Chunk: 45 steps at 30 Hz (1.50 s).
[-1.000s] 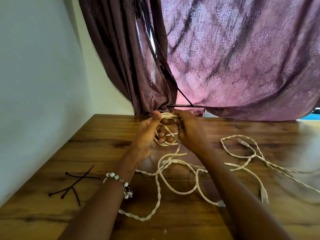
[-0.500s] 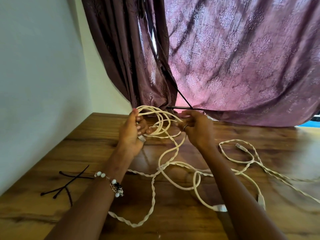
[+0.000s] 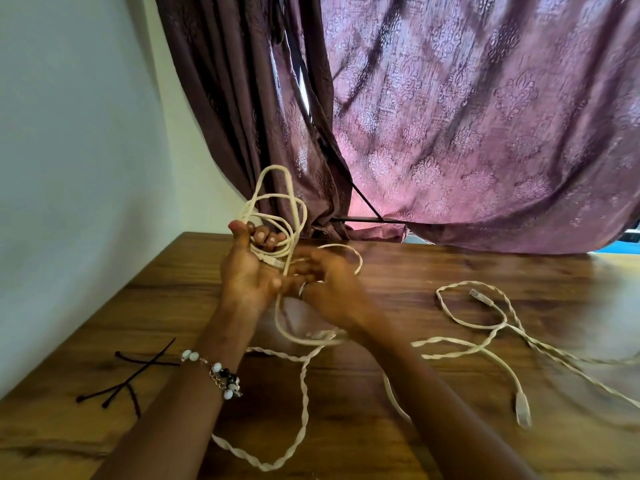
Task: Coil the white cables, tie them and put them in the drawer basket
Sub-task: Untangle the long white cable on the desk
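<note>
White cable [image 3: 277, 216] — several loops gathered in the left hand [image 3: 247, 271], fingers curled around them, coils rising above the fist. Right hand [image 3: 329, 289] just beside it, fingers pinched on a strand — blurred. Remaining length trails across the wooden table [image 3: 450, 393]. Black ties [image 3: 128, 379] lie apart, left.

A wooden table [image 3: 433, 271] is strewn with loose white cables [image 3: 485, 344]; black ties [image 3: 133, 379] are laid crossed near its left edge, well apart from them.
</note>
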Available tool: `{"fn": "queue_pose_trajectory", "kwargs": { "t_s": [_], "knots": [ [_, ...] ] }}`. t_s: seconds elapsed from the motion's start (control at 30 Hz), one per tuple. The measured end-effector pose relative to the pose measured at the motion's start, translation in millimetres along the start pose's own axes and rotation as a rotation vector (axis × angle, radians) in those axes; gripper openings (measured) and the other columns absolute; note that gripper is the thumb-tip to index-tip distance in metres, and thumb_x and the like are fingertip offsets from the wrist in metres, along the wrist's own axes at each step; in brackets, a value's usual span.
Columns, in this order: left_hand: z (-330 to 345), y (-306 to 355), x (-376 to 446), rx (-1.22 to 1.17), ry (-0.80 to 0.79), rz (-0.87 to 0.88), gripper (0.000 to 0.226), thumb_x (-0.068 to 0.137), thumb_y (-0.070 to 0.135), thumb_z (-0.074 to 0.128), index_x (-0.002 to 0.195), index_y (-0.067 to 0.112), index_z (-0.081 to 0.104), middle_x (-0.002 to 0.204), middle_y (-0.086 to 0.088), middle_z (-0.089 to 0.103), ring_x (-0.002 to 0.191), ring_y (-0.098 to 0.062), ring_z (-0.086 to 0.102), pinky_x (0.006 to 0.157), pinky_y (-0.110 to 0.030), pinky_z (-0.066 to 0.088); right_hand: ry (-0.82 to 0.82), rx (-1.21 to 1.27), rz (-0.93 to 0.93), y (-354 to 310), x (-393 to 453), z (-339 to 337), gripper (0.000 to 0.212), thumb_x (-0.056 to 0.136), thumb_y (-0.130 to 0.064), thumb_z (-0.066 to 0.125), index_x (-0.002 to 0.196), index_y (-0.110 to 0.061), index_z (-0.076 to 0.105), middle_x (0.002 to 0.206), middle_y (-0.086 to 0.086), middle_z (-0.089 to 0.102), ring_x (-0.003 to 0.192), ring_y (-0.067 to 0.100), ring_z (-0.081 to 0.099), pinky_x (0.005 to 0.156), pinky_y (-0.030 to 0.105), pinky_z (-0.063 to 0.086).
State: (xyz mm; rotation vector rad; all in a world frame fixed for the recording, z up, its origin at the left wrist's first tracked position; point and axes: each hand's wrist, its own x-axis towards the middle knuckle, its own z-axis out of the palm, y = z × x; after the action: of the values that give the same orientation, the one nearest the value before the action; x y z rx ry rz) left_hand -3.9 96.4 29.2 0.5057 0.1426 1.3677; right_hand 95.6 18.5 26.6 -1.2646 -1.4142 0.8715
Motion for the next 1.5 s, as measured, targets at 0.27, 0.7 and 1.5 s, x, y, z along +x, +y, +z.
{"fn": "queue_pose_trajectory", "kwargs": {
  "t_s": [0.27, 0.7, 1.5],
  "knots": [
    [-8.6, 16.8, 10.1, -0.06, 0.115, 0.089, 0.038, 0.098, 0.034, 0.045, 0.065, 0.016, 0.039, 0.047, 0.005, 0.038, 0.043, -0.008, 0.035, 0.056, -0.02, 0.04, -0.416, -0.763, -0.042, -7.9, -19.8, 10.6, 0.089, 0.075, -0.009, 0.075, 0.147, -0.004, 0.023, 0.105, 0.011, 0.07, 0.097, 0.026, 0.066, 0.08, 0.035, 0.055],
    [-17.8, 24.7, 9.4, 0.097, 0.108, 0.027, 0.039, 0.099, 0.037, 0.043, 0.065, 0.018, 0.045, 0.046, 0.007, 0.028, 0.038, -0.007, 0.024, 0.047, -0.02, 0.037, 0.665, 0.114, -0.48, -12.3, -9.5, -97.4, 0.028, 0.094, 0.0, 0.05, 0.105, -0.016, 0.071, 0.073, -0.006, 0.068, 0.063, 0.009, 0.058, 0.054, 0.03, 0.05],
    [-9.0, 17.9, 3.4, 0.262, -0.022, 0.167, 0.034, 0.098, 0.038, 0.04, 0.073, 0.016, 0.044, 0.052, 0.006, 0.043, 0.047, -0.006, 0.039, 0.053, -0.019, 0.038, 0.759, -0.755, -0.562, 4.0, 3.8, -77.2, 0.054, 0.067, 0.012, 0.04, 0.109, -0.006, 0.069, 0.079, 0.01, 0.063, 0.075, 0.028, 0.059, 0.067, 0.033, 0.044]
  ]
}}
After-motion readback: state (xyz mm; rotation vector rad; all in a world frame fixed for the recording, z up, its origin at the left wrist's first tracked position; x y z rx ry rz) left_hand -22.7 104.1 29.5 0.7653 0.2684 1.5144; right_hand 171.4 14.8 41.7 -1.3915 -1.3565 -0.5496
